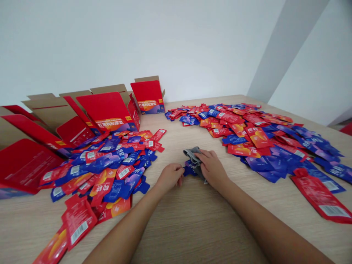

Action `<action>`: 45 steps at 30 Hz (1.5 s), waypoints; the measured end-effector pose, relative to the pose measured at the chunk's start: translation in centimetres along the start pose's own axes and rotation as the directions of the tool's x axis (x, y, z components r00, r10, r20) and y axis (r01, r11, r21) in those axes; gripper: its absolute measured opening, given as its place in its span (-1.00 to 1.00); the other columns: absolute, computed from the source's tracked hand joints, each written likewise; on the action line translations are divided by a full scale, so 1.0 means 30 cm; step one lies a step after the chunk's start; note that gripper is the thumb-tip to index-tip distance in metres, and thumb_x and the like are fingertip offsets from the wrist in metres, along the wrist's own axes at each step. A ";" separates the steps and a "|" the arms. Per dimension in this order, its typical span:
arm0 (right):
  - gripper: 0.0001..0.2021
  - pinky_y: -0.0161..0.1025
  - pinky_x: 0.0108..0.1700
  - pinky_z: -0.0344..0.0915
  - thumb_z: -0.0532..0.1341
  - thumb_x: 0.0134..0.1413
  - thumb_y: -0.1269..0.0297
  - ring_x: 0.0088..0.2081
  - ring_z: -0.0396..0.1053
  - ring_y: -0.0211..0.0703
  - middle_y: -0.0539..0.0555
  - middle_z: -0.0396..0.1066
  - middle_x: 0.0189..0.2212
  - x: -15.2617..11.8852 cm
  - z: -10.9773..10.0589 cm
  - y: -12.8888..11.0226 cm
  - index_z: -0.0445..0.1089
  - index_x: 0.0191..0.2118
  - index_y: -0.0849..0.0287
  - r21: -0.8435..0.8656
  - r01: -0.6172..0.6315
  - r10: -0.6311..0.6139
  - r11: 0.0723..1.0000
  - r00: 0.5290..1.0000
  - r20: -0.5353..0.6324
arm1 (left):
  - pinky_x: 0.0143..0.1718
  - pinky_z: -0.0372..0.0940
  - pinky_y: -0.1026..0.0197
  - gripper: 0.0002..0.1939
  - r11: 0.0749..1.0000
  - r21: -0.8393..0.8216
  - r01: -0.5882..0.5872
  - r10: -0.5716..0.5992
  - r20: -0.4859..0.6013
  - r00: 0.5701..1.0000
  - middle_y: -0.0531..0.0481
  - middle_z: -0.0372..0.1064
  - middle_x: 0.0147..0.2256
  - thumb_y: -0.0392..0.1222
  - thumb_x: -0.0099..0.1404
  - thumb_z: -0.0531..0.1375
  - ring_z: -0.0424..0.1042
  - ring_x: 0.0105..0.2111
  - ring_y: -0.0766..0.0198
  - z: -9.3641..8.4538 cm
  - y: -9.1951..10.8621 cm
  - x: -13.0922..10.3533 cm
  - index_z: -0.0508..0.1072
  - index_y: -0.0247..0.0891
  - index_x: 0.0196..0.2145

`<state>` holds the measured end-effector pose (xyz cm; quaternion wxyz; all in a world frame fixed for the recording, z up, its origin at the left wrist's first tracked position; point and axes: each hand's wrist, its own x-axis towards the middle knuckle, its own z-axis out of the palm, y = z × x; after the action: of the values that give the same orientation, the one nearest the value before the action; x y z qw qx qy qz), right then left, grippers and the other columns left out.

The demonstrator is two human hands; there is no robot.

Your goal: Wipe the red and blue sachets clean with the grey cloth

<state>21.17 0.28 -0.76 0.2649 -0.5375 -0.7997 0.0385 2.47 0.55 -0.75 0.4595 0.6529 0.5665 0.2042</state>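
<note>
In the middle of the wooden table, my right hand is closed on a grey cloth, which lies over a blue sachet. Just left of it, my left hand has its fingers bent together at the sachet's left edge. Whether the left fingertips pinch the sachet is too small to tell. The cloth and the right fingers hide much of the sachet.
A pile of red and blue sachets lies on the left, a larger pile on the right. Several open red boxes stand at the back left. A white wall rises behind the table.
</note>
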 end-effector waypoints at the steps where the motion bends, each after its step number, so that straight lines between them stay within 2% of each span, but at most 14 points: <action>1: -0.50 -0.12 0.07 0.11 -0.02 -0.03 0.59 -0.01 0.18 -0.06 0.10 0.31 0.04 -0.002 0.007 -0.014 0.36 0.03 0.19 0.015 0.045 -0.045 0.999 0.999 0.014 | -0.69 -0.02 0.36 -0.75 1.000 -0.028 -0.004 0.004 0.011 1.000 0.16 0.18 -0.81 -0.20 0.15 -0.02 0.09 -0.80 0.42 0.000 -0.003 0.001 0.24 -0.22 -0.65; 3: -0.51 -0.12 0.06 0.12 -0.02 -0.04 0.59 -0.03 0.20 -0.07 0.12 0.33 0.02 0.003 0.019 -0.014 0.38 0.01 0.19 0.015 0.058 -0.058 0.998 0.997 0.053 | -0.71 -0.03 0.38 -0.75 0.997 -0.075 -0.025 0.024 -0.003 1.000 0.16 0.17 -0.82 -0.21 0.14 -0.01 0.07 -0.82 0.45 0.003 -0.008 0.001 0.24 -0.23 -0.66; 9: -0.53 -0.08 0.01 0.14 -0.03 -0.04 0.57 -0.07 0.24 -0.03 0.18 0.36 -0.01 0.021 0.023 0.119 0.41 -0.02 0.24 0.008 -0.213 0.213 0.977 0.977 -0.002 | -0.76 0.09 0.40 -0.75 0.920 -0.393 -0.007 -0.014 -0.051 0.999 0.02 0.42 -0.59 -0.01 0.12 0.11 0.33 -0.72 0.37 0.003 -0.019 0.002 0.30 -0.26 -0.50; 14: -0.51 -0.09 0.04 0.12 -0.04 -0.08 0.55 -0.01 0.24 -0.07 0.11 0.37 -0.02 0.016 0.029 0.132 0.40 -0.04 0.15 0.207 -0.163 0.192 0.965 0.973 -0.128 | -0.70 0.24 0.32 -0.59 0.818 -0.563 -0.119 0.005 -0.199 0.980 0.00 0.43 -0.59 0.14 0.09 0.16 0.39 -0.68 0.29 -0.020 -0.017 0.000 0.33 -0.30 -0.31; 18: -0.61 -0.07 0.05 0.12 -0.01 -0.04 0.44 -0.02 0.26 -0.07 0.11 0.40 -0.10 0.027 0.022 0.126 0.42 -0.11 0.14 0.448 -0.122 0.267 0.886 0.923 -0.277 | -0.55 0.36 0.24 -0.58 0.818 -0.422 -0.391 0.205 -0.423 0.883 0.00 0.44 -0.52 0.08 0.22 0.09 0.45 -0.58 0.28 -0.029 -0.010 -0.026 0.38 -0.31 -0.15; 20: -0.67 -0.07 0.03 0.14 0.01 -0.02 0.36 -0.06 0.28 -0.07 0.08 0.41 -0.14 0.032 0.014 0.133 0.43 -0.15 0.12 0.570 -0.128 0.362 0.811 0.876 -0.318 | -0.40 0.39 0.21 -0.65 0.819 -0.255 -0.514 0.392 -0.407 0.825 -0.05 0.46 -0.42 0.01 0.25 0.09 0.47 -0.46 0.28 -0.031 -0.014 -0.034 0.43 -0.29 -0.14; 23: -0.70 -0.06 0.02 0.15 0.04 -0.01 0.31 -0.10 0.29 -0.07 0.06 0.41 -0.17 0.036 -0.002 0.138 0.42 -0.17 0.13 0.677 -0.146 0.486 0.721 0.804 -0.344 | -0.27 0.34 0.22 -0.74 0.792 -0.054 -0.608 0.577 -0.260 0.774 -0.06 0.46 -0.35 -0.12 0.27 0.08 0.45 -0.36 0.29 -0.029 -0.023 -0.029 0.50 -0.24 -0.20; 26: -0.70 -0.05 0.03 0.15 0.04 0.00 0.33 -0.08 0.28 -0.07 0.07 0.40 -0.16 0.033 -0.015 0.117 0.42 -0.17 0.12 0.660 -0.120 0.468 0.742 0.798 -0.380 | -0.30 0.30 0.25 -0.79 0.838 0.008 -0.545 0.537 -0.182 0.824 -0.04 0.45 -0.35 -0.15 0.21 0.16 0.42 -0.36 0.29 -0.019 -0.023 -0.020 0.51 -0.23 -0.24; 29: -0.65 -0.05 0.07 0.12 0.01 0.01 0.42 -0.01 0.24 -0.08 0.09 0.38 -0.08 0.016 -0.011 0.058 0.41 -0.11 0.12 0.503 -0.052 0.268 0.863 0.890 -0.369 | -0.42 0.25 0.28 -0.83 0.931 -0.019 -0.364 0.355 -0.181 0.917 0.00 0.43 -0.43 -0.17 0.11 0.22 0.37 -0.46 0.31 -0.002 -0.016 -0.012 0.49 -0.26 -0.31; 32: -0.56 -0.04 0.11 0.10 0.01 -0.03 0.53 0.03 0.18 -0.06 0.12 0.34 0.00 -0.010 0.012 -0.020 0.39 -0.03 0.13 0.287 0.079 -0.028 0.955 0.984 -0.178 | -0.54 0.16 0.32 -0.88 0.954 -0.187 -0.234 0.194 -0.206 0.959 0.11 0.34 -0.55 -0.31 0.05 0.17 0.28 -0.59 0.38 0.012 -0.019 0.004 0.38 -0.26 -0.37; 34: -0.52 -0.02 0.12 0.09 0.02 -0.05 0.56 0.05 0.15 -0.05 0.13 0.32 0.04 -0.019 0.031 -0.056 0.37 0.01 0.14 0.180 0.151 -0.150 0.972 0.989 -0.021 | -0.60 0.11 0.36 -0.81 0.924 -0.319 -0.210 0.146 -0.213 0.966 0.17 0.29 -0.58 -0.35 -0.01 0.17 0.22 -0.64 0.42 0.014 -0.026 0.017 0.27 -0.23 -0.39; 37: -0.51 -0.03 0.10 0.11 0.01 -0.03 0.58 0.04 0.15 -0.05 0.12 0.30 0.08 -0.007 0.046 -0.057 0.38 0.02 0.14 0.077 0.116 -0.122 0.990 0.988 0.090 | -0.66 0.02 0.39 -0.72 0.886 -0.424 -0.188 0.124 -0.175 0.977 0.26 0.21 -0.64 -0.31 -0.05 0.18 0.15 -0.71 0.46 0.010 -0.035 0.033 0.14 -0.20 -0.39; 41: -0.48 -0.10 0.04 0.16 0.00 -0.05 0.63 -0.04 0.20 -0.08 0.05 0.31 0.07 0.031 0.028 0.014 0.41 -0.01 0.07 -0.011 -0.005 0.006 1.000 0.996 0.092 | -0.69 -0.02 0.41 -0.69 0.876 -0.449 -0.175 0.130 -0.129 0.983 0.31 0.16 -0.68 -0.27 -0.04 0.18 0.16 -0.74 0.46 0.000 -0.030 0.032 0.11 -0.18 -0.37; 45: -0.51 -0.08 -0.02 0.17 -0.04 -0.02 0.63 -0.13 0.22 -0.03 0.20 0.35 0.02 0.036 -0.013 0.070 0.42 -0.01 0.26 -0.112 -0.123 0.130 0.986 0.989 0.065 | -0.70 -0.05 0.43 -0.65 0.877 -0.470 -0.095 0.110 0.005 0.994 0.30 0.18 -0.67 -0.25 -0.08 0.23 0.19 -0.74 0.48 -0.020 -0.019 0.011 0.13 -0.20 -0.36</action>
<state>22.82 2.03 -0.76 0.2036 -0.5989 -0.7739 0.0316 1.79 1.04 -1.02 0.6011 0.5546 0.4576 0.3489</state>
